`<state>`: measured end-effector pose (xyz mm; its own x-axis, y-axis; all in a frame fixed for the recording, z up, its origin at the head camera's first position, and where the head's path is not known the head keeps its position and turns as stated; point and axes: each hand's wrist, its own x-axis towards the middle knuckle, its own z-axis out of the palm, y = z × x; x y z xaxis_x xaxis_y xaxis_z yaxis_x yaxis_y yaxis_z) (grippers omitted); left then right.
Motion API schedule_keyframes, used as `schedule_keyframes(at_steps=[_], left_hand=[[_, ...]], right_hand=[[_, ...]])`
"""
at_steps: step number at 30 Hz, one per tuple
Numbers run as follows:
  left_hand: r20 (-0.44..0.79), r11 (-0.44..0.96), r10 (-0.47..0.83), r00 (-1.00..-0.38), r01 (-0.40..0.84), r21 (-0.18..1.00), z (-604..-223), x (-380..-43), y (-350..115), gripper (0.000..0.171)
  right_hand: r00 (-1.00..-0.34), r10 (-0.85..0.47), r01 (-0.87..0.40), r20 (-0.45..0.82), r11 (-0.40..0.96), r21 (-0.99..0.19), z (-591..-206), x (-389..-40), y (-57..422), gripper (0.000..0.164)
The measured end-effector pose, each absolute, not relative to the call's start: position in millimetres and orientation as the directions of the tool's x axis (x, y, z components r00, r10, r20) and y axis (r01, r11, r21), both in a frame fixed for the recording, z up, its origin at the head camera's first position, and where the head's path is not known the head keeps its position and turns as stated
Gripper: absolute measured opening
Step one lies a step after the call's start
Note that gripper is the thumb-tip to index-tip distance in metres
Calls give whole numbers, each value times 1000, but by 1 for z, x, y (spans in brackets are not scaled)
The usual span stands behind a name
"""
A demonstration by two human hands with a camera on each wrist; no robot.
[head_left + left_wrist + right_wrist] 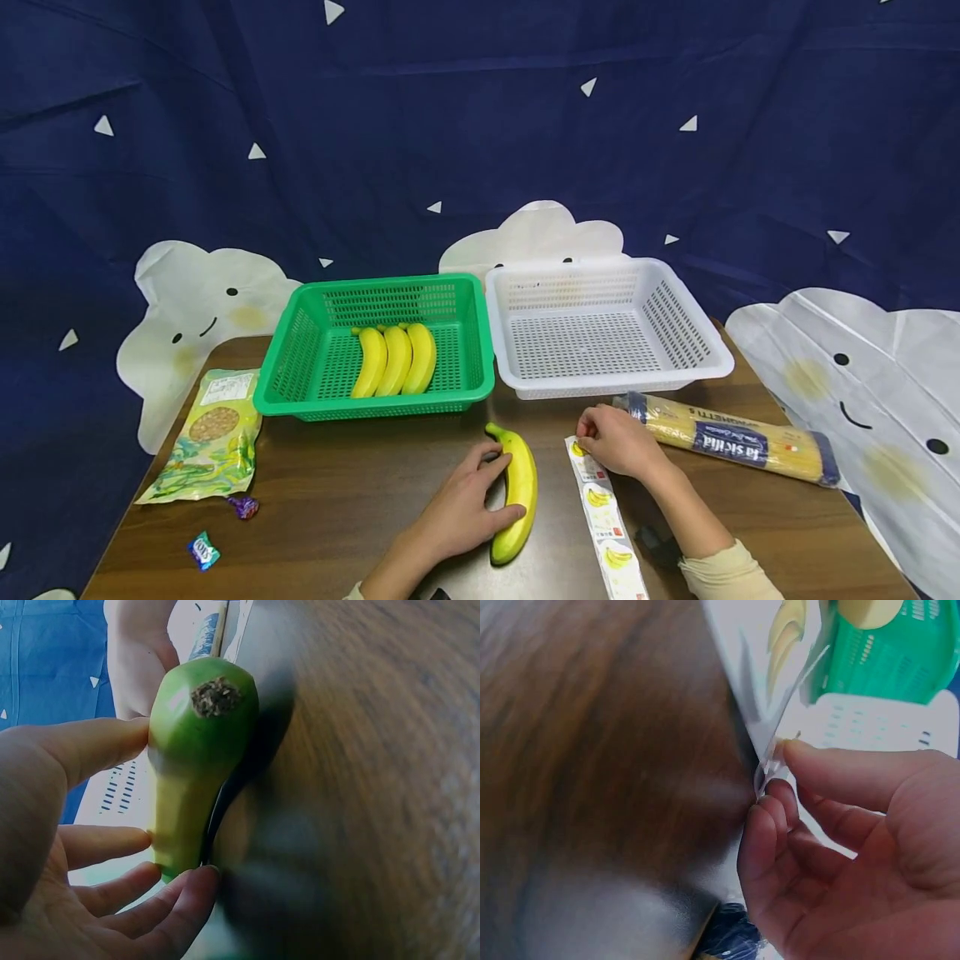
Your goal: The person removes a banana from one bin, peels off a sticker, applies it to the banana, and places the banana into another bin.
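Note:
A yellow banana (522, 492), green at its tip, lies upright in the head view on the brown table. My left hand (468, 504) rests its thumb and fingertips along the banana's left side and top. In the left wrist view the blunt green tip of the banana (202, 720) faces the camera, the thumb lying straight against it. To its right runs a white strip of banana stickers (603, 525). My right hand (618, 440) pinches the strip's far end between thumb and fingers. The right wrist view has the strip's edge (739, 656) bent up at the fingertips.
Three bananas (393, 362) lie in a green basket (375, 408) at the back left. Beside it stands a white basket (615, 383). A spaghetti pack (735, 437) lies right of my right hand. A snack bag (213, 442) and two small candies (243, 507) are at left.

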<state>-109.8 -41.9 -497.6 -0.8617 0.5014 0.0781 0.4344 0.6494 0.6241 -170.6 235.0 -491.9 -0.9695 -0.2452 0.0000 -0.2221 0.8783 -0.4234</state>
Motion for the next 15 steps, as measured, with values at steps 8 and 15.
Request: schedule_keyframes(at_steps=[8, 15], left_hand=[[116, 647, 500, -858, 459, 609, -498, -110, -43, 72], [77, 657, 497, -864, 433, 618, -497, -111, -42, 72]], right_hand=[[-963, -264, -209, -50, 855, -475, -485, -171, 237, 10], [-961, -263, -181, -81, 825, -536, -482, -172, 241, 8]])
